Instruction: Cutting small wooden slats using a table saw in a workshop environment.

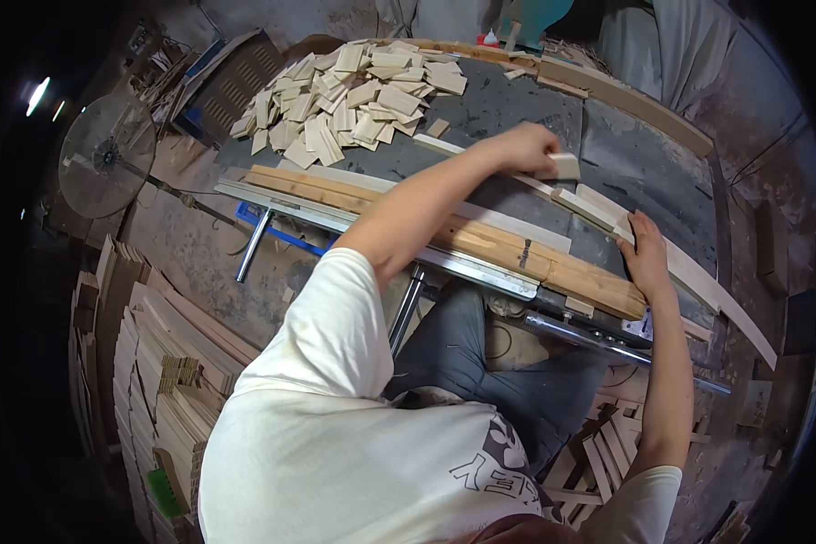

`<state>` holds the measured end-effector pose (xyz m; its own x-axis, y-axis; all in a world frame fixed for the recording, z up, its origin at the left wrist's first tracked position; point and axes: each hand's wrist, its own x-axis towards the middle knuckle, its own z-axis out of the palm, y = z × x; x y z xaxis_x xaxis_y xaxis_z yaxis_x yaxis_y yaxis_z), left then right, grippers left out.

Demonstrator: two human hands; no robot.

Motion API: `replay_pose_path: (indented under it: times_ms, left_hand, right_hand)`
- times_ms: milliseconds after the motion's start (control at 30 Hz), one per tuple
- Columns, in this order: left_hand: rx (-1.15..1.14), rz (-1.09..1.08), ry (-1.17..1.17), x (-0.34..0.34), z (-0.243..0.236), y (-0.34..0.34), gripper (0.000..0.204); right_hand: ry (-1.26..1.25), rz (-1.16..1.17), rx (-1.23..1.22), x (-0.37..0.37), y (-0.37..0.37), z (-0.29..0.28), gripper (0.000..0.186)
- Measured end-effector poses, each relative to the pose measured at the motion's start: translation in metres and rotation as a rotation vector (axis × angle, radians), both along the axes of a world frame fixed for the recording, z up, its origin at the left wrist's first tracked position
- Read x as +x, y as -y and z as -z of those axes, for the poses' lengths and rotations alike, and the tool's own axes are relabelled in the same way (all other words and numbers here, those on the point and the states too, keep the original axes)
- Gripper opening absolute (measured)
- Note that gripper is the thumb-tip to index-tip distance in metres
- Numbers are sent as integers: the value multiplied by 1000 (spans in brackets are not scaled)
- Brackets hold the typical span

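Note:
My left hand (pixel 528 150) is closed on a small pale wooden block (pixel 565 167), just above a narrow wooden strip (pixel 442 144) on the dark tabletop (pixel 508 104). My right hand (pixel 642 243) grips long pale strips (pixel 703 279) that run toward the right and over the table's edge. Beneath my arms, a thick orange-brown timber bar (pixel 490 238) lies along the near side of the table, beside a pale board (pixel 548 237) and a metal rail (pixel 491 276).
A heap of small wooden pieces (pixel 335 109) covers the back left of the table. A fan (pixel 107 154) stands to the left, with stacked boards (pixel 163 367) below it. A wooden rail (pixel 644 109) borders the back. Loose offcuts (pixel 598 458) lie at lower right.

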<state>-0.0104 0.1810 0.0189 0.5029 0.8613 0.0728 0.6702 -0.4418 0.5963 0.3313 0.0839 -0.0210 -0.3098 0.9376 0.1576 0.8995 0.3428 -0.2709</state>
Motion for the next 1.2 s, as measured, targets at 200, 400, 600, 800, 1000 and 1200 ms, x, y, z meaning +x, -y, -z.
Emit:
replay_pose_path:
  times_ms: [200,400,600,800,1000,1200]
  left_hand:
    - [-79,-683,1093,-134,-21,-14,11]
    - [-164,-818,1025,-144,6,31,32]
    - [67,-480,525,-103,43,46,36]
    - [263,-305,127,-58,42,43,35]
    - [356,-169,-78,-33,40,57,44]
    - [391,-99,-153,-27,39,56,52]
  right_hand:
    - [46,30,0,-4,1,-11,58]
    - [10,-38,25,19,-8,6,56]
    - [231,-263,-82,14,-67,-55,22]
    - [98,-269,103,-7,-91,-17,25]
    - [4,-227,-102,1,-70,-7,42]
    - [20,-198,-27,-35,-44,-9,47]
